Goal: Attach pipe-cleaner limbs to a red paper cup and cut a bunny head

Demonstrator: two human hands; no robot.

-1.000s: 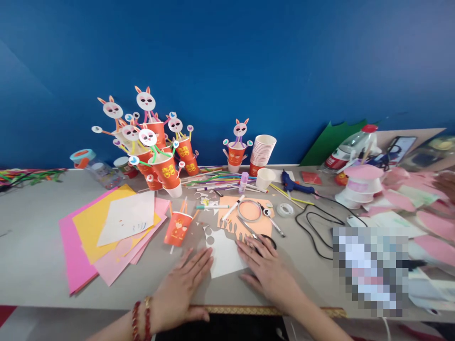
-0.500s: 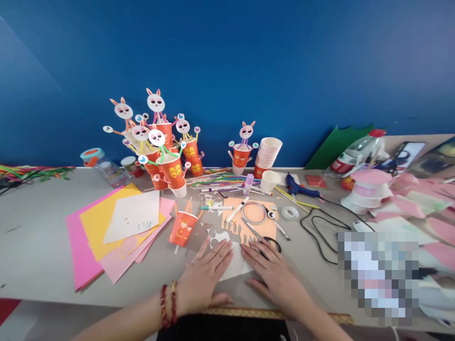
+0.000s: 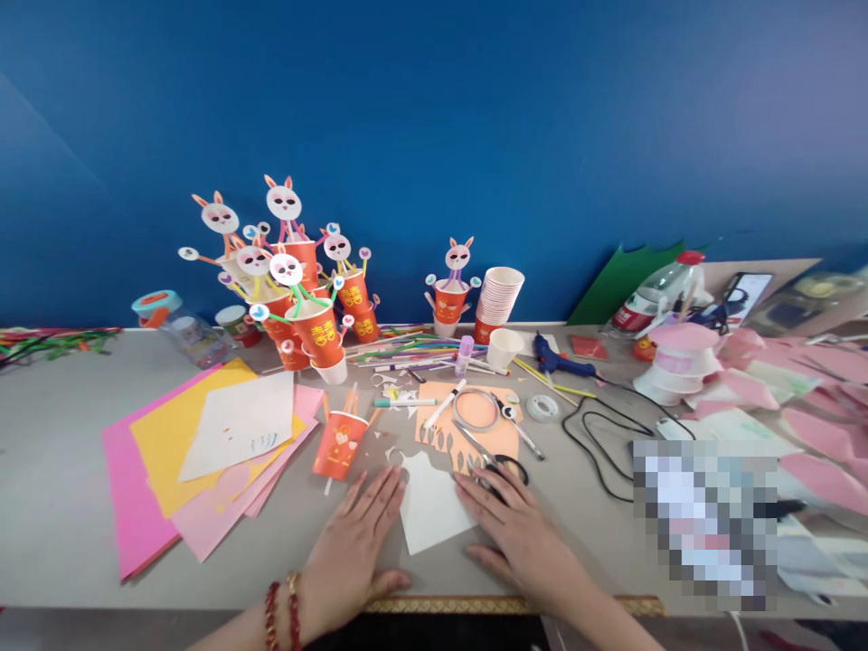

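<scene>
A cut piece of white paper (image 3: 435, 508) lies flat on the table in front of me. Along its left edge rests my left hand (image 3: 359, 529), palm down with the fingers stretched out. My right hand (image 3: 510, 529) lies flat at the paper's right edge, its fingertips near the black-handled scissors (image 3: 510, 470). Beyond the paper, an orange sheet (image 3: 434, 438) with cut notches holds a white marker (image 3: 446, 404) and a ring of thin tubing (image 3: 476, 409). A red paper cup (image 3: 343, 445) with straw arms leans left of the paper.
Red cups with rabbit heads (image 3: 318, 330) stand at the back left, behind coloured paper sheets (image 3: 142, 506). A cup stack (image 3: 500, 303), tape roll (image 3: 543, 408) and blue glue gun (image 3: 562, 358) with a trailing black cord are to the right. Pink paper crafts (image 3: 739, 384) crowd the far right.
My left hand has slid left off the paper's middle, uncovering more of the white paper. My right hand stays nearly in place. The view has shifted slightly.
</scene>
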